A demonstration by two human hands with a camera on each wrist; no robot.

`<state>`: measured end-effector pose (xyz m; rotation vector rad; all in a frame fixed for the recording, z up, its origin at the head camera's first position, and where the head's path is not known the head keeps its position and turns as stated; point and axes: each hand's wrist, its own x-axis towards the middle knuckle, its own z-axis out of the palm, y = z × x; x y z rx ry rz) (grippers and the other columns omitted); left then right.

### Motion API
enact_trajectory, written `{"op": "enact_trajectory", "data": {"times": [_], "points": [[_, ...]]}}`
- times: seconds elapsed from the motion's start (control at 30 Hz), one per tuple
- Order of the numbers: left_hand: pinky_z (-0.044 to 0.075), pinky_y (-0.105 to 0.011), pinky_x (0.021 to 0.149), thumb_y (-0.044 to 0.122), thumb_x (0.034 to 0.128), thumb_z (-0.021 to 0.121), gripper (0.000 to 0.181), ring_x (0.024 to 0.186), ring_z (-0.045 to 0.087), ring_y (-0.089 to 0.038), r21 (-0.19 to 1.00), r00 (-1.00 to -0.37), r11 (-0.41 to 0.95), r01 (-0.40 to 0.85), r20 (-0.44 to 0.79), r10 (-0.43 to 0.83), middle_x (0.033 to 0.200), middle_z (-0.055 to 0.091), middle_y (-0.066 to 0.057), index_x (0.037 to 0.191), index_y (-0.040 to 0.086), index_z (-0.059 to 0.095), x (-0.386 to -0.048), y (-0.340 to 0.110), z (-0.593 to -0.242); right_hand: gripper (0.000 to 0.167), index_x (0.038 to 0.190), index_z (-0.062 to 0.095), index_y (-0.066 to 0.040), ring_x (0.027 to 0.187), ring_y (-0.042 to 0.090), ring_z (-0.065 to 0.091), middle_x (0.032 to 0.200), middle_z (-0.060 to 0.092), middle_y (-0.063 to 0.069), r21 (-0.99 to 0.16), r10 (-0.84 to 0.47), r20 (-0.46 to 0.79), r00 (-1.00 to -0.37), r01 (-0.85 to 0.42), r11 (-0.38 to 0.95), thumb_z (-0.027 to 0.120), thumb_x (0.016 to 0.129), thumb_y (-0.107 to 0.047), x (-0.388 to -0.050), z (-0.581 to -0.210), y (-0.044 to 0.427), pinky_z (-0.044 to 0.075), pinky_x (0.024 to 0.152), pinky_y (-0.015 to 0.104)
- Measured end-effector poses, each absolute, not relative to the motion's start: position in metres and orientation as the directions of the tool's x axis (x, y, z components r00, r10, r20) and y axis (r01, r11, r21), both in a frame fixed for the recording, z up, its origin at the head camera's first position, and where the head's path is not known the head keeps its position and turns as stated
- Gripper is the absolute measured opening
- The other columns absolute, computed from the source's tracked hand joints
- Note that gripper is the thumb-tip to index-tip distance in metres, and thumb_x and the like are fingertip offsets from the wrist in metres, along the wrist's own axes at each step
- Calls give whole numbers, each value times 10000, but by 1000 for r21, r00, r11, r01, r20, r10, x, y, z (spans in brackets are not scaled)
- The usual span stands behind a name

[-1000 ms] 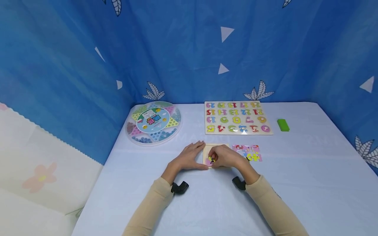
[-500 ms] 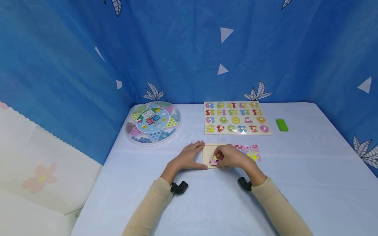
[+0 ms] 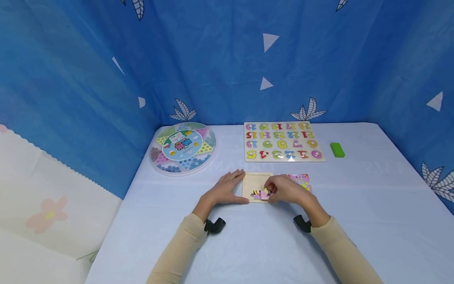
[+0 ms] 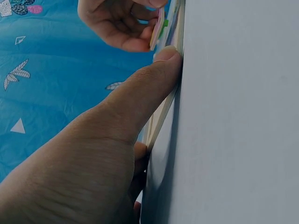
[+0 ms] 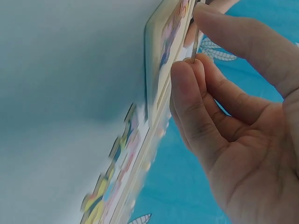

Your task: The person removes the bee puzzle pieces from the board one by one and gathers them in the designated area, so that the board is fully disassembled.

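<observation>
A small wooden puzzle tray lies flat on the table, with a pink and yellow picture piece inside at its near left. My left hand rests against the tray's left side, fingers spread and fairly straight, its thumb on the near edge. Above the near right part of the tray, my right hand pinches a pink jigsaw piece between thumb and fingers; the right wrist view shows this piece edge-on and tilted. Joined jigsaw pieces lie right of the tray, partly hidden by the right hand.
Behind the tray lies a wooden number puzzle board, with a green block to its right. A round Chinese checkers set sits at the back left. Blue curtain stands behind the white table.
My right hand has moved right across the tray, with the pink jigsaw piece still pinched. The piece at the tray's near left has come into sight. My left hand has stayed in place.
</observation>
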<state>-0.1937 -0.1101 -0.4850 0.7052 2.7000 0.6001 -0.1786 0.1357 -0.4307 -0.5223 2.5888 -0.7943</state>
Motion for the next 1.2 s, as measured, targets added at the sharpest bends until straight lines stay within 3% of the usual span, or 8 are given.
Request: {"op": "enact_trajectory", "data": {"times": [1.2], "points": [[96, -401, 1263, 630, 766, 710, 1055, 1531, 124, -170, 499, -837, 779, 381, -171, 519, 1646, 173, 15, 1563, 154, 210, -193, -112, -485, 345, 1015, 696, -27, 766, 148, 515, 830, 602, 12, -528, -401, -236, -885, -230, 818, 847, 708, -75, -168, -437, 187, 492, 661, 237]]}}
